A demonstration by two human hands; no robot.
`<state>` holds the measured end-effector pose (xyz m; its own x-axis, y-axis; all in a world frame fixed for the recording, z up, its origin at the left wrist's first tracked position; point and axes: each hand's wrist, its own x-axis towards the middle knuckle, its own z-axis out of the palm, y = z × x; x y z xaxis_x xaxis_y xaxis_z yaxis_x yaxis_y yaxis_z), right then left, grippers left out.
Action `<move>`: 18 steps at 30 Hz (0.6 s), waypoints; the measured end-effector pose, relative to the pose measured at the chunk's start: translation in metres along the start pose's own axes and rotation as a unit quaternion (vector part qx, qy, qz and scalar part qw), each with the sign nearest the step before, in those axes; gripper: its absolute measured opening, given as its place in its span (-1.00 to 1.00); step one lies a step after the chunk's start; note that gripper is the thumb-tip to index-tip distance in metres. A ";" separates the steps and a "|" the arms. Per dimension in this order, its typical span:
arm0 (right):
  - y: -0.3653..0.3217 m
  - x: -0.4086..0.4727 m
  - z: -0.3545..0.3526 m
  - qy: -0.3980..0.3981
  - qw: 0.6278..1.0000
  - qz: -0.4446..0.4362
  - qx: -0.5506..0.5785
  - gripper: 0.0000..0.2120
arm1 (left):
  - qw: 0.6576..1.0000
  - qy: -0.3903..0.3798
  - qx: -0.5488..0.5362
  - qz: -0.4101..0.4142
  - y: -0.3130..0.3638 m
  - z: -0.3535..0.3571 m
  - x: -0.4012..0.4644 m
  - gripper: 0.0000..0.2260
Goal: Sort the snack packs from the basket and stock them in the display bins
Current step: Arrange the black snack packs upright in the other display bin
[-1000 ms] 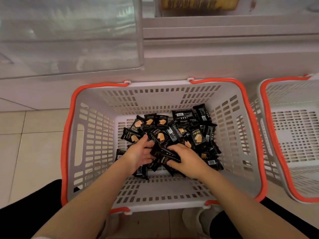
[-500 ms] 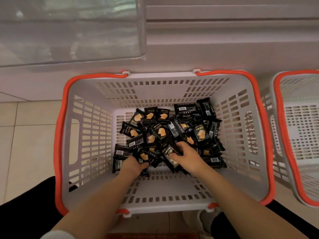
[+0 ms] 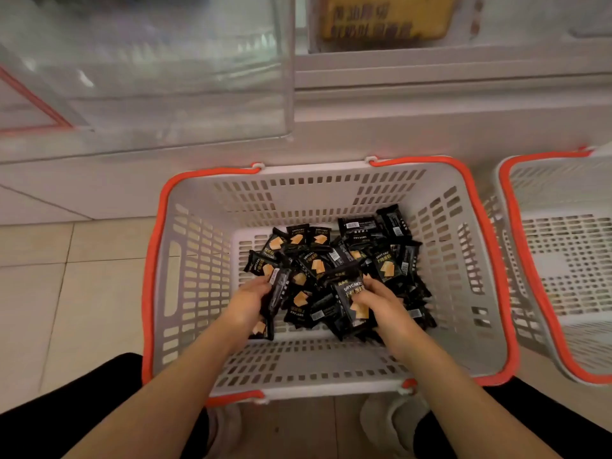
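A clear display bin [image 3: 142, 71] stood above the floor's far left. In the white, orange-rimmed basket [image 3: 195, 283], the left hand [image 3: 246, 301] gripped a small stack of black snack packs [image 3: 276, 293] near its front edge; the right hand [image 3: 381, 303] pinched one labelled pack [image 3: 352, 304] over the pile [image 3: 351, 253]. A second basket [image 3: 559, 260] sat at right

floor [image 3: 66, 293]: pale beige tiles, dim soft light | cabinet base [image 3: 430, 127]: white, along the far side | clear panel [image 3: 149, 61]: upper left, reflective | yellow sign [image 3: 387, 18]: blurred
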<state>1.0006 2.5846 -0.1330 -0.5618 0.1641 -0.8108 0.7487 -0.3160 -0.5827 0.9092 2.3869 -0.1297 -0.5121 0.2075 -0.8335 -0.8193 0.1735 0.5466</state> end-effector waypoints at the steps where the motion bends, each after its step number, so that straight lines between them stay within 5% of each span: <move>1: -0.003 -0.007 0.003 0.002 1.000 -0.001 0.030 -0.84 | 0.995 -0.046 -0.087 -0.013 0.006 0.005 -0.008 -0.66; 5: -0.015 -0.036 0.014 -0.033 0.991 -0.037 0.126 -0.78 | 0.921 -0.225 -0.311 -0.060 0.019 0.020 -0.036 -0.49; 8: -0.023 -0.055 0.018 -0.072 0.981 -0.072 0.163 -0.75 | 0.907 -0.279 -0.316 -0.022 0.019 0.026 -0.049 -0.58; 14: -0.027 -0.085 0.019 -0.086 0.982 -0.148 0.076 -0.74 | 0.954 -0.169 -0.246 0.002 0.012 0.024 -0.060 -0.61; 18: -0.017 -0.091 0.021 -0.089 0.978 -0.110 0.154 -0.72 | 0.968 -0.131 -0.207 0.048 0.005 0.028 -0.064 -0.67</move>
<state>1.0318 2.5553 -0.0485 -0.7705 0.1038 -0.6290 0.4766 -0.5615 -0.6765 0.9456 2.4016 -0.0712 -0.5518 0.4505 -0.7018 -0.8326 -0.2488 0.4949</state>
